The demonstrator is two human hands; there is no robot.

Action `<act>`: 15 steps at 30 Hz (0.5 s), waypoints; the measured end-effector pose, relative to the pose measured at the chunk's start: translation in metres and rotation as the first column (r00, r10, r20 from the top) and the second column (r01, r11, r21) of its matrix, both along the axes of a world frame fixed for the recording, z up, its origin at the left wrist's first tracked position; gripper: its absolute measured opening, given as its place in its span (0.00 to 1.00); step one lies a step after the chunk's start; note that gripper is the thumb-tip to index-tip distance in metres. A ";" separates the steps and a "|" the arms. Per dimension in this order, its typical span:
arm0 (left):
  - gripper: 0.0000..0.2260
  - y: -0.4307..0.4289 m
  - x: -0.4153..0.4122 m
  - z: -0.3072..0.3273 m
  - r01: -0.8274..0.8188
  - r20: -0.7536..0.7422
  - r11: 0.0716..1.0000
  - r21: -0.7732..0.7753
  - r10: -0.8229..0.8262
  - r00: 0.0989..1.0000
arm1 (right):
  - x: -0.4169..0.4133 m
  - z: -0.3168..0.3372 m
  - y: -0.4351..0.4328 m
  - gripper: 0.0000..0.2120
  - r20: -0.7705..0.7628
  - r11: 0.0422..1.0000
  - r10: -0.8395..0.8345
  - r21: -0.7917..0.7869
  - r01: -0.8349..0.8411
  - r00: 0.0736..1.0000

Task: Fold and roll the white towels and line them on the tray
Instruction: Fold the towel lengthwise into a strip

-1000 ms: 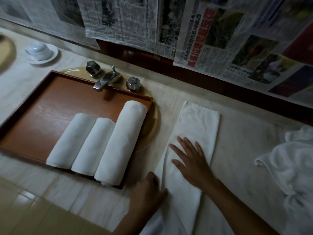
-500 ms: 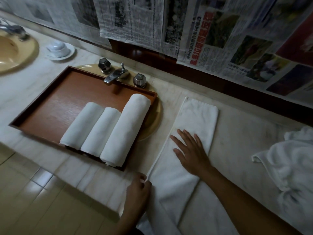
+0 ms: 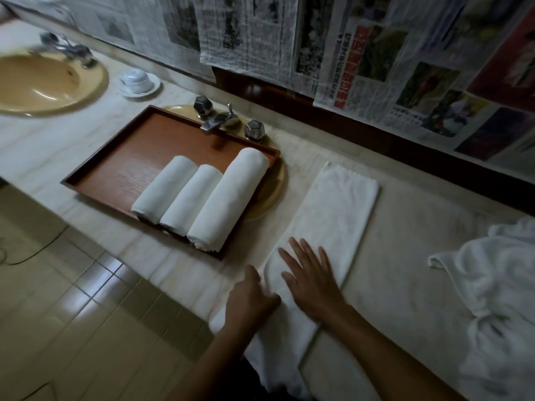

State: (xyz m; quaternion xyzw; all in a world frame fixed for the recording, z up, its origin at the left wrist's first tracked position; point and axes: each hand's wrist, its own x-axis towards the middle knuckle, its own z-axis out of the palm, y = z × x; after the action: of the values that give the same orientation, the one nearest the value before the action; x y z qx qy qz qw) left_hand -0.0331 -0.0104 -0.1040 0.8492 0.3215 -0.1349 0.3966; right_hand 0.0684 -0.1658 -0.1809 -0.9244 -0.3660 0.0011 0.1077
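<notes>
1. White terry is filling the right end of the tray, where three rolls are lying side by side and touching. The rightmost roll is looking longer and thicker than the other two.
2. The left part of the tray is showing bare wood, so space appears to be waiting for more rolls.
3. A fourth towel is lying on the table just right of the tray. It is folded into a long narrow strip, and its near end is hanging over the table's front edge.
4. The right hand is pressing flat on the near part of the strip with its fingers spread.
5. The left hand is curling over the strip's left long edge just beside the right hand. It is seemingly pinching the fold, though its fingertips are hiding from view.
6. By these signs the folding of this towel is nearing its end and the rolling is not yet starting, as neither end is showing a turn.
7. A heap of loose white towels is waiting at the far right of the table, well apart from the tray. How many it is holding cannot be told.
8. As a judgement, the job is standing somewhere near its middle: three towels are placed, one is in hand, and the heap is yet to be folded, rolled and lined up.
</notes>
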 end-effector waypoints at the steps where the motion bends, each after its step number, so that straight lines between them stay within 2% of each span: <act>1: 0.21 -0.004 -0.001 0.001 0.071 -0.033 0.997 0.032 -0.070 0.997 | 0.003 0.001 0.000 0.27 -0.006 1.000 -0.014 -0.012 0.014 1.000; 3: 0.14 -0.007 -0.005 0.006 0.157 -0.094 0.985 0.066 -0.150 0.984 | 0.003 0.003 0.001 0.27 -0.011 0.999 -0.011 -0.040 0.011 1.000; 4: 0.09 -0.005 -0.007 0.009 0.127 -0.110 0.992 0.020 -0.124 0.986 | 0.003 0.003 0.000 0.27 -0.010 0.999 -0.004 -0.053 0.004 1.000; 5: 0.07 -0.003 -0.009 0.011 0.028 -0.129 0.992 -0.120 -0.043 0.991 | 0.002 0.003 0.000 0.27 -0.009 0.998 0.003 -0.063 -0.003 1.000; 6: 0.08 0.001 -0.013 0.013 -0.110 -0.164 0.944 -0.310 0.061 0.985 | 0.002 0.003 -0.001 0.26 -0.009 0.998 0.004 -0.068 -0.005 1.000; 7: 0.10 0.004 -0.019 0.017 -0.227 -0.202 0.846 -0.483 0.144 0.969 | 0.001 0.004 -0.001 0.26 -0.004 0.997 0.004 -0.072 -0.005 1.000; 8: 0.12 0.007 -0.027 0.019 -0.285 -0.225 0.779 -0.558 0.188 0.956 | 0.001 0.006 -0.001 0.26 0.000 0.997 0.003 -0.073 -0.002 1.000; 9: 0.13 0.010 -0.036 0.020 -0.305 -0.228 0.780 -0.547 0.211 0.950 | 0.001 0.006 -0.001 0.26 0.007 0.997 -0.001 -0.071 0.001 1.000; 10: 0.13 0.014 -0.044 0.018 -0.300 -0.206 0.820 -0.488 0.226 0.952 | 0.001 0.006 0.000 0.26 0.010 0.998 -0.002 -0.065 0.002 1.000; 12: 0.10 0.018 -0.057 0.010 -0.266 -0.075 0.916 -0.300 0.255 0.964 | 0.001 0.006 -0.001 0.26 -0.003 0.998 -0.001 -0.055 0.000 1.000; 15: 0.03 0.016 -0.070 -0.001 -0.297 0.071 0.951 -0.087 0.303 0.950 | 0.001 0.005 -0.001 0.26 0.001 0.999 0.006 -0.053 -0.006 1.000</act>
State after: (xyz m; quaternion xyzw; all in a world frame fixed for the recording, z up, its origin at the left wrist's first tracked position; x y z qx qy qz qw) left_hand -0.1026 0.0056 -0.1050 0.7799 0.4245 -0.0495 0.4574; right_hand 0.0696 -0.1664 -0.1762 -0.9257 -0.3688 0.0104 0.0831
